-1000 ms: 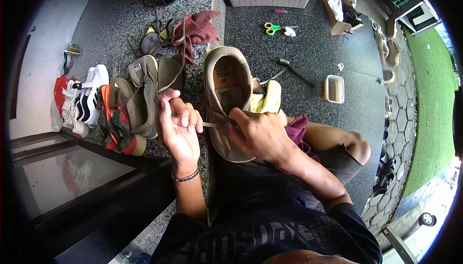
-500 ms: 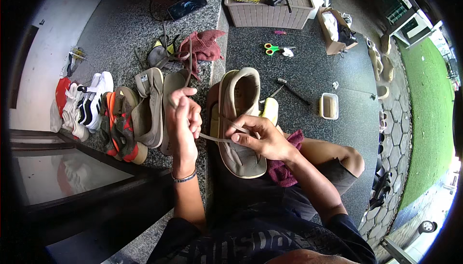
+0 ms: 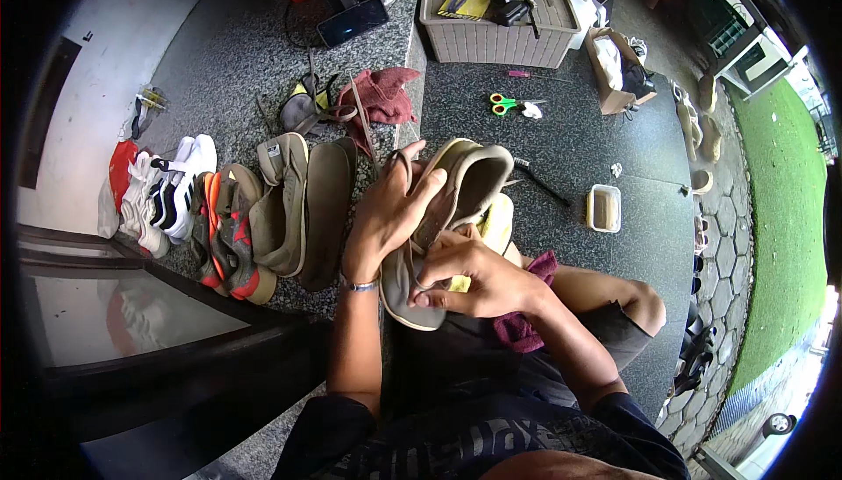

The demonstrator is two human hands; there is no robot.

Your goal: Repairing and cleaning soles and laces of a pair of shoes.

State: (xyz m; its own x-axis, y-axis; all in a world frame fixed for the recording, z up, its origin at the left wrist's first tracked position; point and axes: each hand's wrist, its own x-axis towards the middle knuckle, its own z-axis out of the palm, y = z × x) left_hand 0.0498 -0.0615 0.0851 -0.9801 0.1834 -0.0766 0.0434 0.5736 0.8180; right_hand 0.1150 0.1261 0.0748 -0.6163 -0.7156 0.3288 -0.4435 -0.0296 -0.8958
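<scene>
A grey-brown shoe [image 3: 405, 303] with a pale sole is tilted over my lap, its heel opening pointing away from me. My left hand [image 3: 386, 221] grips the left side of the shoe. A long flat shoelace [image 3: 361, 116] runs up and away from its fingers. Over the front of the shoe, my right hand [image 3: 478, 277] is closed, fingers bent in at the lacing area and thumb near the toe. Whatever its fingertips pinch is hidden. Under the shoe's right side shows a yellow item [image 3: 497, 221], partly covered.
Several shoes stand left, including a matching grey shoe [image 3: 282, 217] and an insole [image 3: 329, 208]. A red cloth [image 3: 386, 94] lies beyond. To the right are a black brush [image 3: 544, 184], a plastic tub [image 3: 603, 208] and green-handled scissors [image 3: 503, 104]. A lidded storage box [image 3: 500, 42] stands behind.
My left hand has come from holding the lace out at the left onto the shoe's side. The shoe has tilted, its heel moving right. My right hand has shifted slightly nearer me.
</scene>
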